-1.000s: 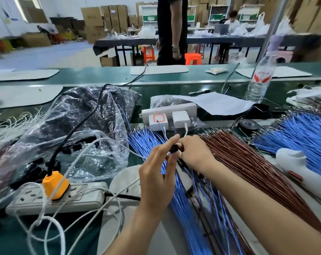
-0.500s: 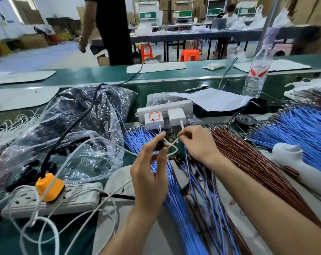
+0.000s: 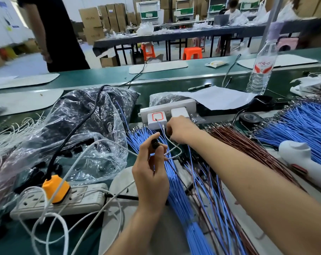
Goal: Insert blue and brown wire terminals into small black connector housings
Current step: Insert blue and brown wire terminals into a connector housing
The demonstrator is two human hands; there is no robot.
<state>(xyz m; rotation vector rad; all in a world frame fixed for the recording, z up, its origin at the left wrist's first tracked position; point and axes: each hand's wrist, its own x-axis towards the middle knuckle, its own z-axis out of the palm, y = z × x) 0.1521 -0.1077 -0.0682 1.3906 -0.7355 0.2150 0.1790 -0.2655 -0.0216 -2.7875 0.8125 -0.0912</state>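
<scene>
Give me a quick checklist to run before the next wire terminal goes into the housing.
1. Housing held: the left hand pinches the black housing between thumb and forefinger. Ok.
2. Wire picked: the right hand is curled over the terminal ends by the chargers, and a pinched wire is not visible. Cannot tell.
3. Blue wires in reach, lying under both hands. Ok.
4. Brown wires in reach, just right of the right hand. Ok.
5. Clear path between the hands: a white charger cable loops there. Not ok.
6. Housing opening turned toward the wire: too small to see. Cannot tell.
</scene>
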